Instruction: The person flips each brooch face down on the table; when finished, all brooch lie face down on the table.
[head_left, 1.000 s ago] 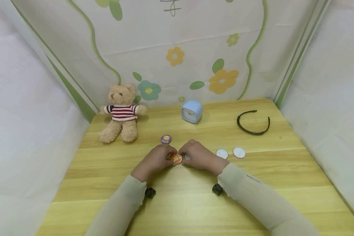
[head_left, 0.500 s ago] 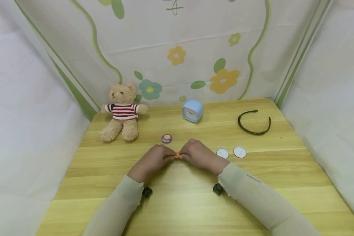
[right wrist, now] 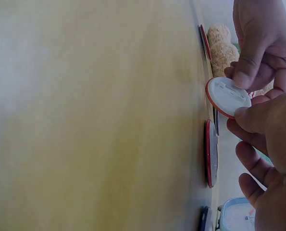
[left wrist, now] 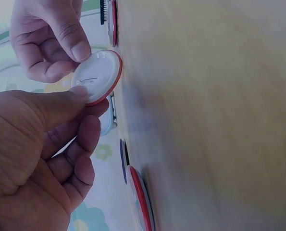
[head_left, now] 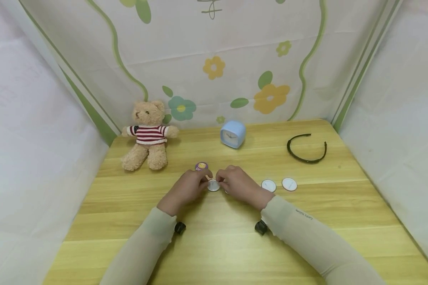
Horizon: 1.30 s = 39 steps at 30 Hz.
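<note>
A round pin badge (head_left: 213, 185) is held between both hands just above the table, its white back and clasp showing, with an orange-red rim. My left hand (head_left: 189, 185) pinches its left edge between thumb and fingers. On the opposite edge, my right hand (head_left: 239, 183) pinches it too, thumb on the white back in the right wrist view. A purple badge (head_left: 201, 166) lies picture up just beyond the left hand. Beneath the right hand is another badge (right wrist: 211, 154), mostly hidden in the head view. A red-rimmed badge (left wrist: 140, 197) lies near the left hand.
Two badges (head_left: 268, 186) lie white side up to the right. Further back are a teddy bear (head_left: 148, 136) in a striped shirt, a light blue clock (head_left: 232, 134) and a black headband (head_left: 306, 160). Fabric walls surround the wooden table (head_left: 214, 249) at the back and sides.
The badge between the hands has been turned over: its orange picture showed first, then it stood nearly edge-on, and now its white back faces up. The other things stay in place.
</note>
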Tool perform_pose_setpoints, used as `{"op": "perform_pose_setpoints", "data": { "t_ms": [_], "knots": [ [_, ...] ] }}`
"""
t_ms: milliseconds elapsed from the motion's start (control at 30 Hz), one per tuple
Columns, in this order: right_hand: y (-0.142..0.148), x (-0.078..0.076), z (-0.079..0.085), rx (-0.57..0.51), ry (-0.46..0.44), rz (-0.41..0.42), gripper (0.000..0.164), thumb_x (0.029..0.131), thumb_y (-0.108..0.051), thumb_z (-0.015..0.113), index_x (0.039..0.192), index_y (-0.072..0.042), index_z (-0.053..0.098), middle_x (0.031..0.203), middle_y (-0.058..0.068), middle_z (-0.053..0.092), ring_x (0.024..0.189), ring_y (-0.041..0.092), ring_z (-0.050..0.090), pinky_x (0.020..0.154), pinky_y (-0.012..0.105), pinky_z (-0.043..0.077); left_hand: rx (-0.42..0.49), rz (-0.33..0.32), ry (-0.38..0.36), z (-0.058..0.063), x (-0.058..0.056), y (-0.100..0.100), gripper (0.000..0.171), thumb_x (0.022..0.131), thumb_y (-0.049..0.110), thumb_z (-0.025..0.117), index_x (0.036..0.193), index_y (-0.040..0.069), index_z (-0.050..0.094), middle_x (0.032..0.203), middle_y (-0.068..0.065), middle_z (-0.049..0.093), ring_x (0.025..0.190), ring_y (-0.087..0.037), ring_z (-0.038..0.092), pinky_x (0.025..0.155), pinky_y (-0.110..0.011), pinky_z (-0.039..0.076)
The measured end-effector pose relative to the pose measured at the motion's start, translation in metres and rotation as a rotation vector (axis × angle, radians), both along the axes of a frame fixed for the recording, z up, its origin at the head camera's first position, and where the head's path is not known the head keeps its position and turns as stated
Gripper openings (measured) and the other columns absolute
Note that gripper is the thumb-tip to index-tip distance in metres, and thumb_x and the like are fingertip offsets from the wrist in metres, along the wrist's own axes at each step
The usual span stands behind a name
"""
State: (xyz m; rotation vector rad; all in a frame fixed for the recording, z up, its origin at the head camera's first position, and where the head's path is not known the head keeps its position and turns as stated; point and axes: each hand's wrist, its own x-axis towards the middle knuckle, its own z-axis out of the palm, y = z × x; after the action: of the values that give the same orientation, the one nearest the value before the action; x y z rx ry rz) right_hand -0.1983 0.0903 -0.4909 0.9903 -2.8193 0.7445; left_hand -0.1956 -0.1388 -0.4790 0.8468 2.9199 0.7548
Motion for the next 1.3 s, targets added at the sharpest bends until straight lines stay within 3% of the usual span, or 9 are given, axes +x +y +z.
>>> {"op": "perform_pose_setpoints", "data": {
  "t_ms": [267, 533, 667, 967, 1100, 1300],
  "knots": [
    [-0.004, -0.002, -0.002, 0.015, -0.051, -0.032, 0.013, 0.102, -0.017, 0.078, 0.115, -0.017, 0.079, 0.103, 0.0, 0.078, 0.101, 0.019, 0.068, 0.095, 0.043, 0.059, -0.055, 0.009, -0.076, 0.0, 0.0, 0.0, 0.024, 0.095, 0.011, 0.086, 0.117, 0.017, 0.078, 0.104, 0.003, 0.078, 0.099, -0.017, 0.072, 0.093, -0.041, 0.06],
    [-0.005, -0.002, -0.003, 0.027, -0.08, 0.03, 0.028, 0.101, -0.018, 0.079, 0.128, -0.011, 0.082, 0.118, 0.004, 0.082, 0.11, 0.022, 0.07, 0.1, 0.041, 0.059, -0.12, -0.028, -0.093, -0.002, -0.002, -0.001, 0.019, 0.095, 0.012, 0.086, 0.112, 0.018, 0.083, 0.098, 0.008, 0.077, 0.092, -0.013, 0.067, 0.091, -0.038, 0.058],
    [-0.005, -0.002, -0.005, 0.045, -0.085, 0.063, 0.03, 0.099, -0.021, 0.082, 0.127, -0.01, 0.082, 0.12, 0.004, 0.082, 0.113, 0.022, 0.069, 0.101, 0.04, 0.059, -0.132, -0.058, -0.11, -0.001, -0.002, -0.002, 0.018, 0.097, 0.011, 0.083, 0.114, 0.017, 0.084, 0.102, 0.006, 0.078, 0.094, -0.015, 0.069, 0.091, -0.038, 0.058],
    [-0.004, -0.003, -0.009, 0.078, -0.072, 0.11, 0.03, 0.097, -0.025, 0.085, 0.123, -0.01, 0.083, 0.116, 0.003, 0.078, 0.111, 0.023, 0.067, 0.1, 0.04, 0.058, -0.154, -0.106, -0.076, 0.001, 0.001, -0.003, 0.021, 0.1, 0.015, 0.082, 0.121, 0.014, 0.084, 0.113, -0.002, 0.078, 0.103, -0.019, 0.071, 0.095, -0.041, 0.059],
    [-0.005, -0.003, -0.007, 0.087, -0.082, 0.101, 0.031, 0.097, -0.025, 0.085, 0.124, -0.009, 0.082, 0.117, 0.004, 0.078, 0.113, 0.024, 0.068, 0.102, 0.041, 0.058, -0.097, -0.075, -0.107, 0.0, 0.002, -0.014, 0.028, 0.1, 0.017, 0.081, 0.128, 0.011, 0.08, 0.125, -0.003, 0.079, 0.117, -0.023, 0.072, 0.106, -0.045, 0.058],
    [-0.005, -0.004, -0.005, 0.106, -0.087, 0.106, 0.033, 0.096, -0.025, 0.086, 0.125, -0.009, 0.082, 0.118, 0.004, 0.078, 0.115, 0.025, 0.067, 0.106, 0.043, 0.056, -0.053, -0.012, -0.161, 0.008, 0.008, -0.055, 0.049, 0.095, 0.014, 0.086, 0.141, 0.005, 0.072, 0.136, -0.012, 0.074, 0.123, -0.031, 0.069, 0.111, -0.053, 0.055]
  ]
}}
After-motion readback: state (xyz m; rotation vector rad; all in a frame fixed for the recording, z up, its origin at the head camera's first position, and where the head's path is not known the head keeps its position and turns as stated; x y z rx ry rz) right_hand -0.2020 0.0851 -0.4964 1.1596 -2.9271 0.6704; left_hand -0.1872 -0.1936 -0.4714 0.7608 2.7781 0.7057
